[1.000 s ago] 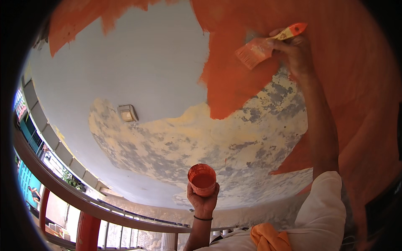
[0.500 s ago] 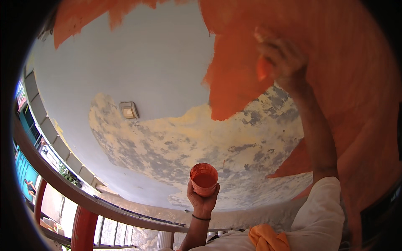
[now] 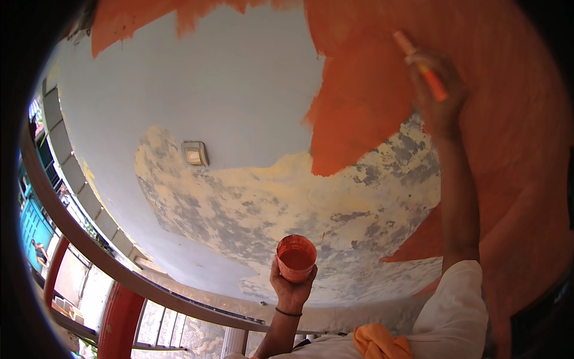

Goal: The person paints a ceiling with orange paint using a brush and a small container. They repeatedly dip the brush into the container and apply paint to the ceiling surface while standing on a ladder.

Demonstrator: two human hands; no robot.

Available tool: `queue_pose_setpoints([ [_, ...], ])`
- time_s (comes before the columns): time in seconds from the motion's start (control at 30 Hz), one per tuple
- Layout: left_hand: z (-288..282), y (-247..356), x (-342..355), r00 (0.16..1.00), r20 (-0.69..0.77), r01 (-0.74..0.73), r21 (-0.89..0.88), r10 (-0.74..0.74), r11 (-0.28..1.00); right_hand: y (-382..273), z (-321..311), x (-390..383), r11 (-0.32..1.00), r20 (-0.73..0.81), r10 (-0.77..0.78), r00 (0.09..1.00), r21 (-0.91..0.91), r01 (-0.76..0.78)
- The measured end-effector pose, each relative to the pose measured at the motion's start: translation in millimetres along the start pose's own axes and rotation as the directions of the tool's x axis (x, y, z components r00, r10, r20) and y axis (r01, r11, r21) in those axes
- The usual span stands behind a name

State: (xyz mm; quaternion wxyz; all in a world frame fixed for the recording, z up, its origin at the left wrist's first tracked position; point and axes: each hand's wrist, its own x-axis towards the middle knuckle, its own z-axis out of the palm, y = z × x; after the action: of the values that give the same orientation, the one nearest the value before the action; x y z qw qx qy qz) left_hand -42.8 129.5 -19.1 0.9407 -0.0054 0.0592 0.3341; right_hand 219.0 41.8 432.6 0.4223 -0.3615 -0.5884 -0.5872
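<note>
In my left hand (image 3: 293,292) is a small round pot (image 3: 296,275), smeared with orange-red and holding orange paint. Its mouth tilts so that the paint inside shows. My right hand (image 3: 452,96), raised at the upper right, is closed around a paintbrush (image 3: 436,85) with an orange handle. The brush lies slantwise against the orange-painted part of the wall (image 3: 365,90); its bristles are slightly blurred. To the left of that the wall is pale grey (image 3: 239,90), and below it is a patchy cream and grey area (image 3: 263,203).
A small square wall fixture (image 3: 195,154) sits left of centre. A curved railing (image 3: 78,233) and a red post (image 3: 119,320) stand at the lower left, with a person (image 3: 40,252) beyond. An orange cloth (image 3: 382,344) lies against my white clothing.
My right hand with the paintbrush has moved to the right and slightly down over the orange area. My left hand still holds the pot; the whole view has shifted slightly.
</note>
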Motion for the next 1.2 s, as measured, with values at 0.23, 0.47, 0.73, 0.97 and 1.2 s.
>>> queue_pose_setpoints([
  [0.23,4.7,-1.1,-6.0,0.999,-0.033,0.001,-0.013,-0.002,1.0,-88.8,-3.0,-126.0,0.966,0.264,0.025,0.964,0.244,-0.091],
  [0.47,16.4,1.8,-11.7,0.995,-0.055,0.075,-0.051,-0.078,0.996,-29.5,-70.5,-200.2,0.443,-0.232,0.896,0.377,0.5,-0.744],
  [0.73,30.4,0.4,-19.9,0.998,-0.042,0.055,0.037,-0.053,0.998,-7.4,-102.9,-211.7,0.903,-0.377,0.229,0.897,-0.262,-0.341],
  [0.97,42.4,-11.3,-34.7,0.997,-0.048,0.056,0.029,-0.055,0.998,-49.5,-12.5,-195.3,0.88,0.174,-0.102,0.979,-0.444,0.17],
  [1.2,15.5,-3.7,-59.1,0.993,-0.12,-0.02,0.022,0.023,1.0,-116.9,-28.0,-235.5,0.992,0.418,-0.123,0.9,0.07,0.103],
])
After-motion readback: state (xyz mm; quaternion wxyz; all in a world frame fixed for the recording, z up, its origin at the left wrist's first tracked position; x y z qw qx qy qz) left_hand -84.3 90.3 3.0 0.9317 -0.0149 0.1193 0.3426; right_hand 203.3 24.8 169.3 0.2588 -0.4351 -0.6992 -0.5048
